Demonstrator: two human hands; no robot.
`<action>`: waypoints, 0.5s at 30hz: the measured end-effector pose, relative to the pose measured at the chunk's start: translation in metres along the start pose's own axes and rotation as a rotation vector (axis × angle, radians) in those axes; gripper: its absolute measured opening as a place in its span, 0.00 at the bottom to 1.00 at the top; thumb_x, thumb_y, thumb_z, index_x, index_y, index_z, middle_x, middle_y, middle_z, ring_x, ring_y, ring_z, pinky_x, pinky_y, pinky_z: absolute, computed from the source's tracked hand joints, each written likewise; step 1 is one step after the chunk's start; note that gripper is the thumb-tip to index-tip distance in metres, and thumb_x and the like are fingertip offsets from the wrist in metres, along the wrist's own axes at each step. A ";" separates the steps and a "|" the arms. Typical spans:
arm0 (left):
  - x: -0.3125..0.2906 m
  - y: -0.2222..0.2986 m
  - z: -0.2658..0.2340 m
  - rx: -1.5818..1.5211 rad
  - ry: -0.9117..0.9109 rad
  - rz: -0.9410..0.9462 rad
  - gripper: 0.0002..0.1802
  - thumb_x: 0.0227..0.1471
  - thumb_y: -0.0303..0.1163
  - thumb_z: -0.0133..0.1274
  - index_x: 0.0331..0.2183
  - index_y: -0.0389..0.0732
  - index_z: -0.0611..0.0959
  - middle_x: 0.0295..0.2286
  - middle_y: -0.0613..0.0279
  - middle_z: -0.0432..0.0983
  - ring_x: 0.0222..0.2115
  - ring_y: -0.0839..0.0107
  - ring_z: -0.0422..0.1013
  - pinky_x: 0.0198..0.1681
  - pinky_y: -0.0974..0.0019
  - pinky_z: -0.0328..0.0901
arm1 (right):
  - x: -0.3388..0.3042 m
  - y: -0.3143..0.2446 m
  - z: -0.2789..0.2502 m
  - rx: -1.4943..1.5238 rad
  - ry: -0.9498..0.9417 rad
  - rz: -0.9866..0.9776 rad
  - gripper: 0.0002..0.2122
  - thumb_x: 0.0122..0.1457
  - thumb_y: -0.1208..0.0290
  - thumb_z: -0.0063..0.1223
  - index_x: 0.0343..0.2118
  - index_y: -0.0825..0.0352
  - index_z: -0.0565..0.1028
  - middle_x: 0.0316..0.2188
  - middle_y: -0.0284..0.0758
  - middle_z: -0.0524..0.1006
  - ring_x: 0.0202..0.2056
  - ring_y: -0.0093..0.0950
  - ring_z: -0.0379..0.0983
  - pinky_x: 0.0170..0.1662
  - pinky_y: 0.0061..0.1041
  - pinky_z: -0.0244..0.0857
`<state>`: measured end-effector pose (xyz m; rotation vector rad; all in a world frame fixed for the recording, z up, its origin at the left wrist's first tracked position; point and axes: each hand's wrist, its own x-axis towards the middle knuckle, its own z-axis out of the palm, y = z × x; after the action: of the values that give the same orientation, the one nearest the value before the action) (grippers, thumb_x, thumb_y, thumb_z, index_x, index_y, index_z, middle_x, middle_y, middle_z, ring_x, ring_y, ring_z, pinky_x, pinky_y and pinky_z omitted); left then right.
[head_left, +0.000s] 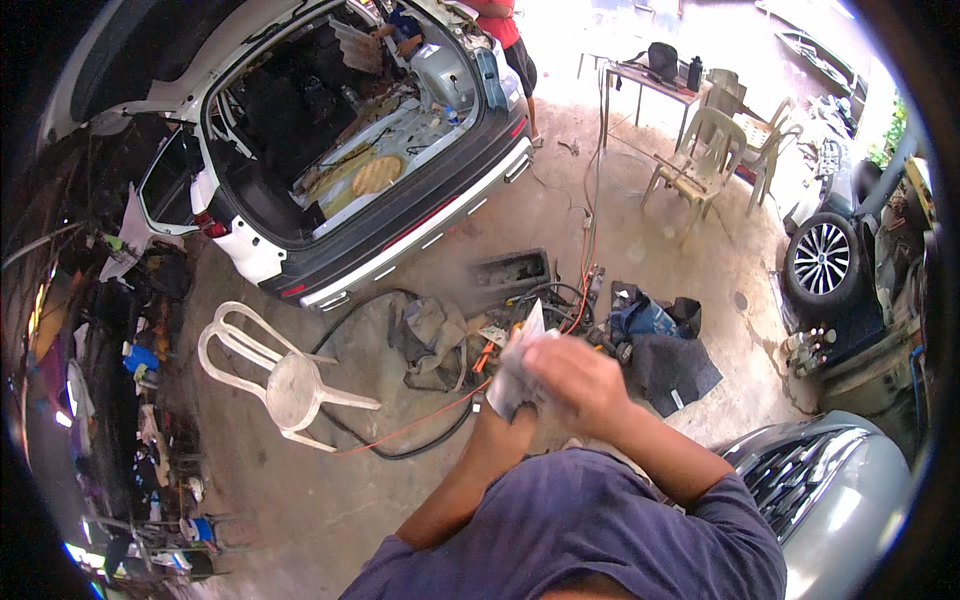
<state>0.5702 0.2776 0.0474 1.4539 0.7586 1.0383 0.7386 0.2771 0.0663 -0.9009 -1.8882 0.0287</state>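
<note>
In front of my chest, both hands are together. A grey-white, cloth-like covering that looks like a glove (510,378) wraps my left hand (513,392), hiding its fingers, with a dark edge at the wrist. My bare right hand (580,380) is closed, its fingers curled against the glove's upper part. A pale pointed piece (533,322) sticks up above the fingers; motion blur hides whether it belongs to the glove. On the floor just beyond lie a grey-brown bag (430,340), an orange-handled tool (484,356) and tangled cables.
A white car with its tailgate up and rear bumper (420,235) stands ahead left. A plastic chair (292,388) is at left. Dark mats (672,370) and a black tray (512,270) lie ahead. A person (505,35), a table (650,82), chairs (705,150) and a wheel (823,257) are farther off.
</note>
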 end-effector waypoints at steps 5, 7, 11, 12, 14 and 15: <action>0.001 -0.038 -0.013 -0.036 0.025 -0.211 0.34 0.55 0.19 0.48 0.63 0.30 0.61 0.58 0.53 0.66 0.61 0.63 0.62 0.64 0.61 0.55 | -0.011 -0.038 -0.004 0.059 -0.080 -0.139 0.21 0.48 0.78 0.60 0.48 0.70 0.77 0.47 0.42 0.80 0.48 0.42 0.78 0.52 0.38 0.73; -0.005 -0.039 -0.009 0.019 0.037 -0.152 0.35 0.55 0.21 0.50 0.63 0.31 0.60 0.57 0.54 0.68 0.58 0.64 0.64 0.63 0.61 0.56 | -0.008 -0.037 -0.005 0.024 -0.058 -0.059 0.19 0.50 0.80 0.58 0.48 0.70 0.78 0.48 0.43 0.80 0.48 0.39 0.78 0.52 0.36 0.74; -0.006 0.004 0.007 0.127 0.026 0.053 0.37 0.56 0.24 0.52 0.64 0.33 0.60 0.56 0.54 0.69 0.57 0.65 0.66 0.62 0.62 0.58 | -0.007 -0.001 0.003 -0.011 0.092 0.123 0.17 0.52 0.79 0.57 0.47 0.70 0.78 0.48 0.44 0.80 0.48 0.38 0.79 0.51 0.36 0.74; -0.006 0.005 0.002 0.103 0.001 -0.006 0.36 0.55 0.21 0.51 0.64 0.33 0.60 0.57 0.53 0.67 0.59 0.64 0.64 0.63 0.62 0.56 | -0.015 -0.012 0.005 0.017 0.053 0.048 0.18 0.51 0.79 0.58 0.47 0.70 0.78 0.48 0.44 0.80 0.48 0.39 0.79 0.51 0.37 0.74; -0.008 0.003 -0.001 0.094 -0.027 -0.053 0.37 0.54 0.19 0.48 0.65 0.34 0.59 0.59 0.51 0.64 0.61 0.63 0.60 0.65 0.62 0.54 | -0.009 -0.047 -0.006 0.079 -0.096 -0.081 0.19 0.49 0.79 0.59 0.48 0.70 0.77 0.47 0.45 0.80 0.48 0.42 0.78 0.52 0.39 0.73; -0.011 0.001 -0.001 0.109 -0.031 -0.040 0.38 0.53 0.18 0.46 0.65 0.35 0.58 0.60 0.50 0.62 0.62 0.63 0.59 0.65 0.63 0.53 | -0.010 -0.042 -0.003 0.068 -0.046 -0.031 0.20 0.49 0.80 0.59 0.48 0.70 0.77 0.47 0.45 0.80 0.48 0.42 0.78 0.52 0.39 0.72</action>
<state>0.5646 0.2680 0.0468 1.5380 0.8298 0.9541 0.7191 0.2396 0.0770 -0.8306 -1.9322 0.0950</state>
